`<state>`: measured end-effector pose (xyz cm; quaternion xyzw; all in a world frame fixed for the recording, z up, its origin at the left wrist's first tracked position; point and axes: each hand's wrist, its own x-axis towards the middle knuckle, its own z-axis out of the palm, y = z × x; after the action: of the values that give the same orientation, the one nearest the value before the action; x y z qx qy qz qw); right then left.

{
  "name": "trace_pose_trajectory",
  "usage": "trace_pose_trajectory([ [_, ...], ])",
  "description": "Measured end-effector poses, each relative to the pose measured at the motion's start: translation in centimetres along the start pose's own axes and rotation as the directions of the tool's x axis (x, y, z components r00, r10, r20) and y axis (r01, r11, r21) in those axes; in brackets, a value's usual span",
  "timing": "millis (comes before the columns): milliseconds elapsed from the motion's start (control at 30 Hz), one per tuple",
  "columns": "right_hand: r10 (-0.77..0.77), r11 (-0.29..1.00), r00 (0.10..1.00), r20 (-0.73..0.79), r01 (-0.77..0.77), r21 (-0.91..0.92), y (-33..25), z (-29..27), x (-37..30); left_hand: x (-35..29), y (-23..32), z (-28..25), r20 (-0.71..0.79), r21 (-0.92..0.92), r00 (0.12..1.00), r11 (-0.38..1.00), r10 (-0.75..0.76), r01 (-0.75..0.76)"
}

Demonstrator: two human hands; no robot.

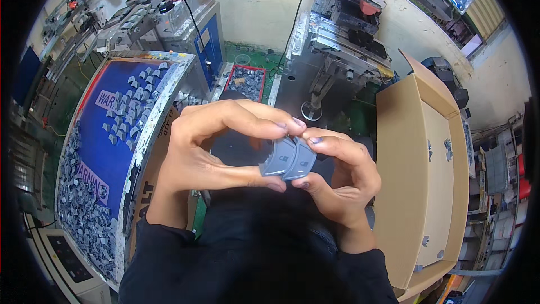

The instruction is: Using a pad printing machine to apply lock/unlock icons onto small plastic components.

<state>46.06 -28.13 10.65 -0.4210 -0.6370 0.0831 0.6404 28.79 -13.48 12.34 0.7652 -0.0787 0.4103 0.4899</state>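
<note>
Taking the blue-topped worktable (107, 152) as the landmark, both of your bare hands are to its right, in front of your dark clothing. Your left hand (205, 141) pinches a curved grey plastic piece (278, 157) between thumb and fingertips. Your right hand (350, 177) pinches a matching grey plastic piece (302, 160) the same way. The two pieces are side by side and touching, raised well off the table, and each bears a small lock-shaped mark.

The table's blue surface has pale labels and a worn, paint-flecked frame. Small grey parts (84, 225) crowd its near end in a jumbled heap; more sit in loose rows toward its far right corner. Just beyond the table is a metal machine with a blue cabinet door (211, 45). Beyond and to the right of the table, a red-rimmed tray (264, 79) of parts rests on the green floor (242, 53), before a scuffed cream wall (253, 5).

Farther right of the table stands a grey metal machine with a round handwheel (311, 112). Farthest right, well apart from the table, are a tall open cardboard box (399, 186) with a few small pieces inside, then loaded shelves (500, 208).
</note>
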Motion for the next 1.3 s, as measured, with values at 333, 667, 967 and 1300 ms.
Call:
trace_pose_trajectory([
  [333, 0.004, 1.000, 1.000, 0.003, -0.004, -0.007, 0.0, -0.1, 0.1, 0.1, -0.2, -0.1, 0.011, 0.036, 0.999, 0.998, 0.042, -0.042],
  [667, 0.009, 1.000, 1.000, -0.002, -0.009, -0.010, -0.2, -0.1, 0.2, 0.2, -0.2, 0.0, 0.016, 0.034, 0.999, 0.998, 0.050, -0.050],
  [967, 0.023, 1.000, 1.000, 0.013, -0.023, -0.015, -0.3, -0.3, 0.2, 0.3, -0.5, -0.3, 0.046, 0.058, 0.994, 0.993, 0.099, -0.101],
  [1300, 0.065, 0.997, 0.998, 0.002, -0.065, -0.035, 0.1, 0.1, 0.0, -0.2, -1.0, -0.4, 0.024, 0.076, 0.996, 0.993, 0.087, -0.088],
])
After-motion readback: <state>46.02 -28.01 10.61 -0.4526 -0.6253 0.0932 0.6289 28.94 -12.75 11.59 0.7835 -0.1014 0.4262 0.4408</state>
